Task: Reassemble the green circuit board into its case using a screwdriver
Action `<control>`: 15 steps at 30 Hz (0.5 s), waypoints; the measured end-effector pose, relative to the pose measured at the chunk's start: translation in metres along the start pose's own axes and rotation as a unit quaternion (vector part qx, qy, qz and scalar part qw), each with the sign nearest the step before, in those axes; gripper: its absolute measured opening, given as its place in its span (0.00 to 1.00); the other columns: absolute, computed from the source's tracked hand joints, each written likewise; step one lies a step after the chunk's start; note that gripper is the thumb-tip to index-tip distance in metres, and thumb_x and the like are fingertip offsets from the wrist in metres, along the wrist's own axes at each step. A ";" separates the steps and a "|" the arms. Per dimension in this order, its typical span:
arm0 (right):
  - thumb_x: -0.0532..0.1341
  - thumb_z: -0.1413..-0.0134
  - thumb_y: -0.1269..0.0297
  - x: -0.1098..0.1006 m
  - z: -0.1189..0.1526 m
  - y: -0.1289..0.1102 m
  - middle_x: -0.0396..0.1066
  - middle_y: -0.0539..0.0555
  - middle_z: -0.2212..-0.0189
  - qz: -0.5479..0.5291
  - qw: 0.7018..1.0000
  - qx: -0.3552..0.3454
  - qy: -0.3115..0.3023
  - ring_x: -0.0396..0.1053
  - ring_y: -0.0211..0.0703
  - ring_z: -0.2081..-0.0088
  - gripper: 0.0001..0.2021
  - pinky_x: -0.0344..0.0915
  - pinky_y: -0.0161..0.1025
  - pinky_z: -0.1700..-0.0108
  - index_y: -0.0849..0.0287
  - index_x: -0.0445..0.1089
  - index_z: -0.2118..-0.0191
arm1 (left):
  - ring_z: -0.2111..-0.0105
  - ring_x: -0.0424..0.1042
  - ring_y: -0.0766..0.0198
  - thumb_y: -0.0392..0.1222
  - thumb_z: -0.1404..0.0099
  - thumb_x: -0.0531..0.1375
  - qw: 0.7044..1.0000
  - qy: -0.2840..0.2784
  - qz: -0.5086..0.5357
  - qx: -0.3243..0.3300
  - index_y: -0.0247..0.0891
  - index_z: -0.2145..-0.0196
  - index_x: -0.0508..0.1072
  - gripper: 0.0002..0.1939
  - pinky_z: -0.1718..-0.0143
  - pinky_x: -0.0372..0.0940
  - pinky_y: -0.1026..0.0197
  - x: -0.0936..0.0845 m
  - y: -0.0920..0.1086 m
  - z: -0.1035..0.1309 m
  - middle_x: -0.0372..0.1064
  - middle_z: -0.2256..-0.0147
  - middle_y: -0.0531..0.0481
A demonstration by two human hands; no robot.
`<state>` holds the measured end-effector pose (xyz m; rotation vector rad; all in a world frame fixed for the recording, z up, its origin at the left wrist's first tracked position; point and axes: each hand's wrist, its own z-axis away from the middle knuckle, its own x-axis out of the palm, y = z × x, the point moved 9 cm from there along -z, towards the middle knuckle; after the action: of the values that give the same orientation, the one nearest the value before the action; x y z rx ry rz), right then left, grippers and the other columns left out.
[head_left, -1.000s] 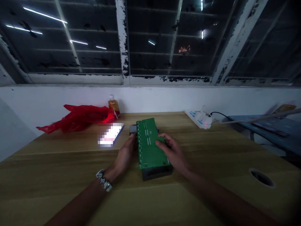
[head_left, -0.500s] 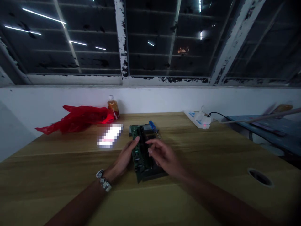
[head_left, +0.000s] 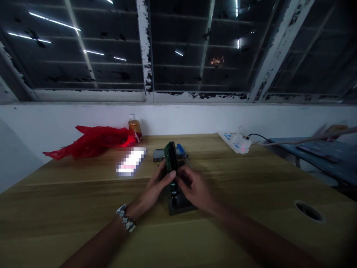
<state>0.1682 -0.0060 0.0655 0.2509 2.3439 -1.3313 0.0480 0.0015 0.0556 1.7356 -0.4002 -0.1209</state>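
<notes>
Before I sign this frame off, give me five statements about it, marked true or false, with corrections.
1. The left hand holds the circuit board. True.
2. The circuit board lies flat, its broad face up. False: it is tipped up steeply, close to on edge.
3. The screwdriver has a blue handle. True.
4. The metal bracelet is on the right wrist. False: it is on the left wrist.
5. The bottle stands beside the power strip. False: it stands by the red plastic bag, well away from the strip.
</notes>
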 end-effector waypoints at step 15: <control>0.56 0.38 0.73 -0.005 0.000 -0.011 0.72 0.55 0.52 0.012 0.994 -0.112 -0.011 0.70 0.47 0.49 0.17 0.66 0.46 0.47 0.51 0.67 0.46 | 0.38 0.60 0.44 0.37 0.44 0.70 0.987 -0.148 -0.060 0.008 0.45 0.34 0.55 0.45 0.36 0.53 0.38 -0.006 -0.026 -0.007 0.63 0.39 0.39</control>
<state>0.1690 -0.0109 0.0761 0.1943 2.4371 -1.0434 0.0499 0.0143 0.0313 1.7618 -0.5139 -0.4681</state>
